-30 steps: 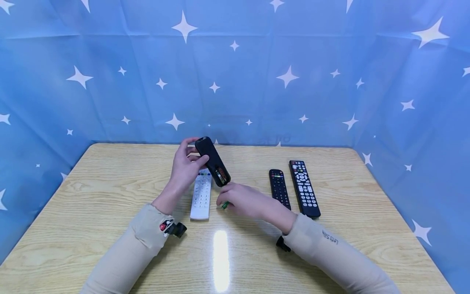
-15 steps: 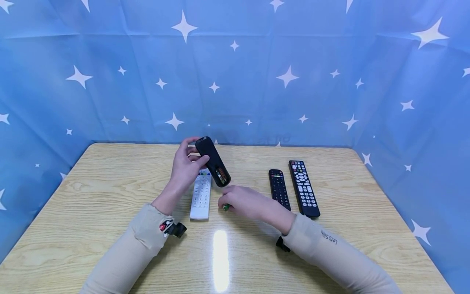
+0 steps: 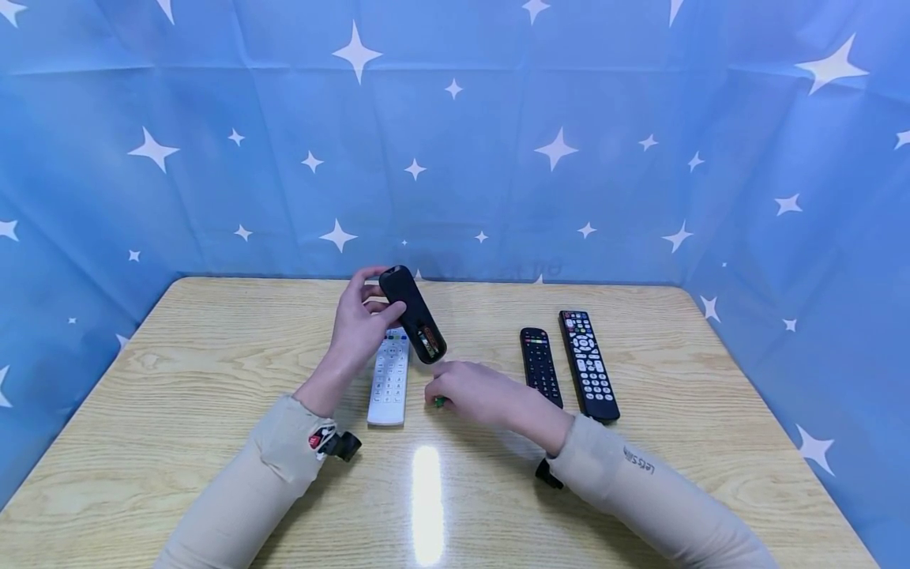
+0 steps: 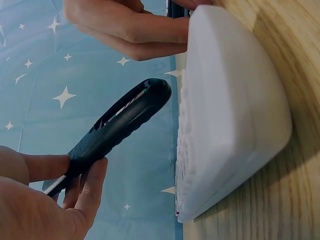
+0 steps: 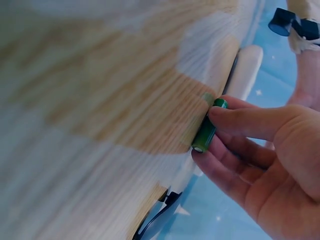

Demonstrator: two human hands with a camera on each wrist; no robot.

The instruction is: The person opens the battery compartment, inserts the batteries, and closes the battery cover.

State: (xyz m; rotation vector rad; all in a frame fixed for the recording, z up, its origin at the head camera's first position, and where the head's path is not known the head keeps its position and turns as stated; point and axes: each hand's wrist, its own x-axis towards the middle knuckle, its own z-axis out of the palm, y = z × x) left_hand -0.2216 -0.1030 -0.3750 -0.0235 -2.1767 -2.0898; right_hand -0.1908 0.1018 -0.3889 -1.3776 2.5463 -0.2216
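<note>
My left hand [image 3: 359, 324] grips a black remote control [image 3: 405, 299] by its far part, thumb across the back. The remote is tilted above the table, its back turned up and the battery compartment [image 3: 429, 340] uncovered, with battery-like shapes inside. In the left wrist view, fingers hold the remote [image 4: 117, 127] near one end. Just below its near end is my right hand [image 3: 483, 393], pinching a green battery [image 5: 205, 132] between thumb and fingers, low over the tabletop. From the head view, only a bit of the battery [image 3: 439, 402] shows under the fingers.
A white remote [image 3: 388, 387] lies face up beneath the left hand. To the right lie a smaller black remote [image 3: 541, 365], partly behind the right wrist, and a longer black remote [image 3: 590, 367]. A blue star-patterned curtain [image 3: 455, 197] stands behind the wooden table [image 3: 213, 379].
My right hand has moved slightly right and down, away from the remote's end, and less of the battery shows. The left hand and its remote stay nearly still.
</note>
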